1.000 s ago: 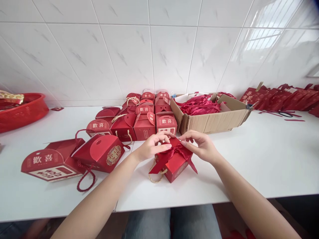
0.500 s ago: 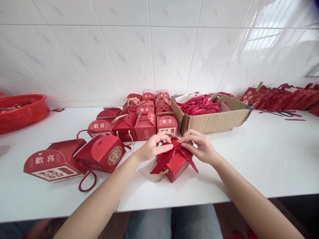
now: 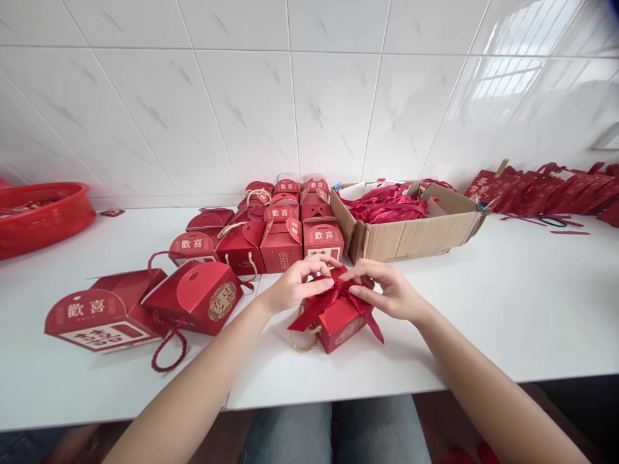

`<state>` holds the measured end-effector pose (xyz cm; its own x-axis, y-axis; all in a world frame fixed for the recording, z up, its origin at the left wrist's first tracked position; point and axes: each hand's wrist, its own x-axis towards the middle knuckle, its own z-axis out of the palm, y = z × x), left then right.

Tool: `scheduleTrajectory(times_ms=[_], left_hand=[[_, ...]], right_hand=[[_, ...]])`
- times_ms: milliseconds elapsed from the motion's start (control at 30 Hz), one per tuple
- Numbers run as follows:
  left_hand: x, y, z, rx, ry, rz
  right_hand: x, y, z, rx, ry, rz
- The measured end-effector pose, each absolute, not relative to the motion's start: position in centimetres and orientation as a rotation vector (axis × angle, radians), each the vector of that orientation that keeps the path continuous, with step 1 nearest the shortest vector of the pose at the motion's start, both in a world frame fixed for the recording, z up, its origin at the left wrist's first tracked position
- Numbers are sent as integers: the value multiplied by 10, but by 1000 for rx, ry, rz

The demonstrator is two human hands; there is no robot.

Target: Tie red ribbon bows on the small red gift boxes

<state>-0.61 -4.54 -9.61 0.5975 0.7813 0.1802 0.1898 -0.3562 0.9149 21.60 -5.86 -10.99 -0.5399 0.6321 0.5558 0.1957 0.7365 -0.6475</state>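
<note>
A small red gift box (image 3: 338, 327) sits on the white table in front of me, with a dark red ribbon (image 3: 373, 327) tied in a bow on its top. My left hand (image 3: 309, 278) pinches the ribbon at the left of the knot, thumb and fingers together. From the right, my right hand (image 3: 382, 287) holds the bow between its thumb and fingers. The fingertips hide part of the loops. Ribbon tails hang down on both sides. A gold rope handle (image 3: 304, 340) lies at the box's left side.
Two red boxes (image 3: 193, 298) with dark red cords stand at the left. Behind are several stacked red boxes (image 3: 282, 246) and a cardboard box (image 3: 416, 238) of ribbons. A red basket (image 3: 48, 222) is far left; red bags (image 3: 536, 192) stand far right.
My right hand's fingers have shifted slightly at the bow. The small box has turned a little, and its left ribbon tail has moved slightly left.
</note>
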Motion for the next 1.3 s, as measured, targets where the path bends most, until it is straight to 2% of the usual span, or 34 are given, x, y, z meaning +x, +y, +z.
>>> scheduleTrajectory(times_ms=[267, 533, 833, 1167, 1300], left_hand=[[-4, -49, -94, 1842, 778, 790], [-2, -51, -95, 1844, 801, 796], [-5, -48, -98, 2002, 801, 813], [-7, -47, -92, 2363, 1121, 948], [-8, -46, -94, 2245, 1098, 984]], right_hand=[[212, -61, -113, -596, -2011, 813], [200, -62, -112, -870, -1911, 713], [199, -62, -112, -894, -1961, 740], [200, -65, -114, -862, -2042, 749], [201, -64, -115, -898, -1979, 813]])
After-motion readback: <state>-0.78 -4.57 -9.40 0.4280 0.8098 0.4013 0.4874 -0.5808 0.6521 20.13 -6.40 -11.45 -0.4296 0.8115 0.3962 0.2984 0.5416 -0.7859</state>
